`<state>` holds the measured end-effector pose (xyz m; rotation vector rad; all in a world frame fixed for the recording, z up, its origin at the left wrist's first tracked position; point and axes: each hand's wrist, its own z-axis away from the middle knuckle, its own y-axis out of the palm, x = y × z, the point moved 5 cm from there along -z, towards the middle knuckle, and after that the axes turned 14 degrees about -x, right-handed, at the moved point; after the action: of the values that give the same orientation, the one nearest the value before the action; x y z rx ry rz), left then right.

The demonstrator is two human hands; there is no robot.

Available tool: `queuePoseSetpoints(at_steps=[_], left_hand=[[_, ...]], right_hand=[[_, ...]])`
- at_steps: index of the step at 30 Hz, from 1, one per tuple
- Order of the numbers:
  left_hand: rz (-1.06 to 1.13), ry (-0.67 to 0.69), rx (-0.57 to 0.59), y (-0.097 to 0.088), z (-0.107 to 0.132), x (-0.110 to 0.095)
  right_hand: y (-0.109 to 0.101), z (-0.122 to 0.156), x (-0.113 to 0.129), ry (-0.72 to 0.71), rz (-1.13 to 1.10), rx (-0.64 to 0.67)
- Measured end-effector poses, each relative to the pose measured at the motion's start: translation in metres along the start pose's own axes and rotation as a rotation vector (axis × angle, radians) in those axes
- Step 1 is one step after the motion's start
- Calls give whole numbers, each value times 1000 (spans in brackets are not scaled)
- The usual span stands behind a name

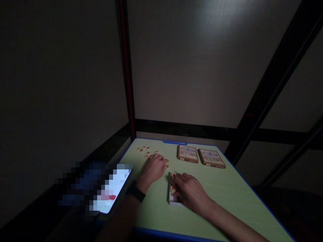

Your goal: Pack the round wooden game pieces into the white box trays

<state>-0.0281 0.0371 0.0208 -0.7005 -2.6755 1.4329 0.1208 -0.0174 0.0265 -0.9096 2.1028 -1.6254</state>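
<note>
Pieces [148, 153], round and pale with dark or red marks, lie in two places before us: loose toward the far left of the table [156, 215], and in a white tray [176, 203] nearer us. Our right hand [188, 189] reaches over the tray, fingers and thumb curled down among them; we cannot tell whether it pinches one. Our left hand [154, 167] is low over the loose group, its fingertips too hidden to say if they hold anything. A piece could catch on the tray's rim or land on a neighbour if let go at a slant, since our own hand covers most of the opening. A careless sweep of the left might scatter the loose ones, and dim light makes the marks easy to misread. Two boxes [187, 153] lie flat beyond the tray, apart from both hands. Left of our wristband [136, 191] glows a screen [118, 181], partly blurred, which that forearm could knock. Dark walls [181, 84] stand beyond the table's far edge.
</note>
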Motion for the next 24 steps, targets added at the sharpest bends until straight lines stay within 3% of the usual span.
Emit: queuePoseSetpoints(at_steps=[11,24], left_hand=[[17,10,-17,-1,-2,3],[-13,42,-25,-4,-3,-3]], right_hand=[[-13,11,-21,56,-24,-8],[-3,12,-26,131,-144,12]])
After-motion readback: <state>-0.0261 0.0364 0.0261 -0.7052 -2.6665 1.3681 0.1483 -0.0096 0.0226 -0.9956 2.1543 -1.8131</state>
